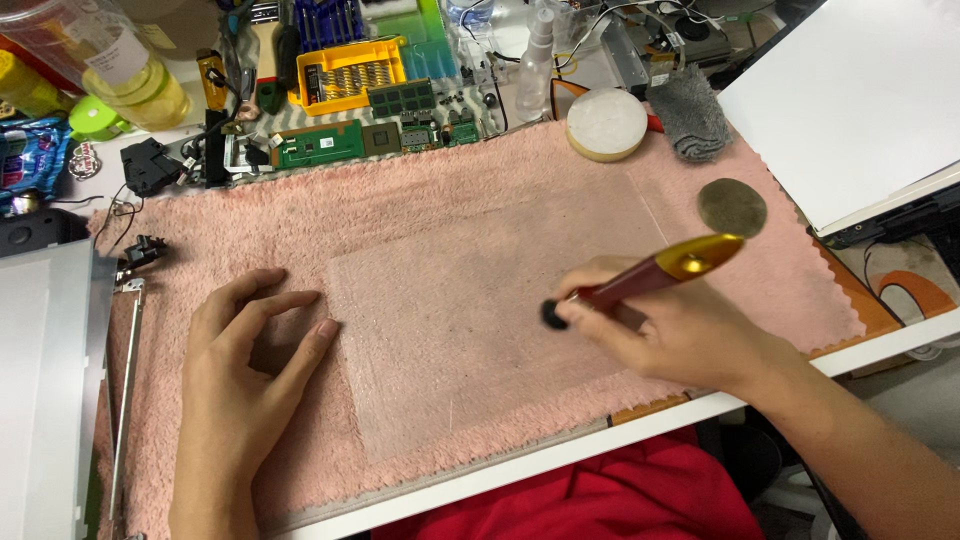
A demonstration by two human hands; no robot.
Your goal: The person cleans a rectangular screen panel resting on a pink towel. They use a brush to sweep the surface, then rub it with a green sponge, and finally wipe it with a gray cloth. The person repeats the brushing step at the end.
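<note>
My right hand [660,325] grips a red brush with a gold end [655,277]; its black tip rests on a clear plastic sheet [470,310] lying on a pink towel [400,200]. The brush handle slants up to the right. My left hand [245,345] lies flat on the towel, fingers spread, with the fingertips touching the sheet's left edge. It holds nothing.
Green circuit boards [320,145] and a yellow screwdriver-bit case [350,70] line the towel's far edge. A white round pad [606,123], grey cloth [692,115] and dull metal disc [732,207] sit at the right. A laptop [860,110] lies far right, a silver panel [40,380] at left.
</note>
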